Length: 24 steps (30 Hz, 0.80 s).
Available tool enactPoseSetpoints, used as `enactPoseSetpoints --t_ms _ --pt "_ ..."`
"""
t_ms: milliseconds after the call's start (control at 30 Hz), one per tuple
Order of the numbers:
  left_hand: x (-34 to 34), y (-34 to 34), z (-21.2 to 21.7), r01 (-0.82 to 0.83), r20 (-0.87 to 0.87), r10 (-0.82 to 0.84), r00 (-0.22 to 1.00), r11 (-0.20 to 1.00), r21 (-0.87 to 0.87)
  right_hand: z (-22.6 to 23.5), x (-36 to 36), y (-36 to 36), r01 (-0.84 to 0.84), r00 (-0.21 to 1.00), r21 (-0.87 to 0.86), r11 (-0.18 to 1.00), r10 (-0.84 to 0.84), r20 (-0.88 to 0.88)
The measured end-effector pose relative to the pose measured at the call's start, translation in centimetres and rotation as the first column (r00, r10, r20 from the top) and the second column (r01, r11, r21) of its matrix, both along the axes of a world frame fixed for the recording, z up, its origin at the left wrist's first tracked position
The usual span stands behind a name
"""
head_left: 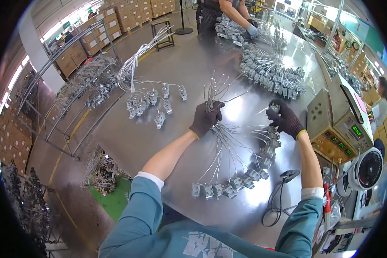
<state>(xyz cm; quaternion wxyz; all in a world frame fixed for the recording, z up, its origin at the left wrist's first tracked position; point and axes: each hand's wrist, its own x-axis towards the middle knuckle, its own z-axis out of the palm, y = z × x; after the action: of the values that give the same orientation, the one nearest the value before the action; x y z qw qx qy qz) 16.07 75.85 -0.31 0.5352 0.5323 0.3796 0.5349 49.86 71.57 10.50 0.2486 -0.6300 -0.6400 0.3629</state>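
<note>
My left hand (207, 118), in a dark glove, is closed around a bundle of thin grey wires (221, 136) over the middle of the metal table. The wires' pale tips fan out above the fist. Below it, they spread toward a curved row of small silver block-shaped parts (229, 190) lying on the table. My right hand (285, 119), gloved too, pinches one similar silver part (274, 108) above the right end of that row. The fingers partly hide this part. Whether its wire joins the bundle I cannot tell.
Left of my hands lies a white wire bundle (135, 60) with more silver parts (148, 102). A large fan of wired parts (271, 79) lies ahead, near a co-worker's gloved hand (251, 31). At right stand a test instrument (346, 116), a black cable (281, 195) and a fan (369, 168).
</note>
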Motion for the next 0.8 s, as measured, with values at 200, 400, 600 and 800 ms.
enactPoseSetpoints --t_ms 200,400,600,800 --pt "0.3 0.8 -1.2 0.004 -0.052 -0.001 0.999 0.998 0.063 -2.7 2.3 -0.9 -0.250 0.926 0.252 0.935 0.155 0.344" --pt "0.3 0.9 -0.4 0.020 -0.028 -0.018 0.999 0.999 0.040 -7.3 0.6 -3.3 -0.215 0.972 0.581 0.785 0.111 0.209" --pt "0.2 2.3 -0.7 -0.283 -0.170 0.281 0.944 0.959 0.013 -7.5 -2.7 -3.4 0.020 0.996 0.459 0.888 0.020 -0.083" --pt "-4.3 1.5 -3.4 -0.146 -0.744 0.515 0.424 0.850 0.506 -8.0 -3.9 -3.9 0.052 0.998 0.496 0.867 -0.064 0.007"
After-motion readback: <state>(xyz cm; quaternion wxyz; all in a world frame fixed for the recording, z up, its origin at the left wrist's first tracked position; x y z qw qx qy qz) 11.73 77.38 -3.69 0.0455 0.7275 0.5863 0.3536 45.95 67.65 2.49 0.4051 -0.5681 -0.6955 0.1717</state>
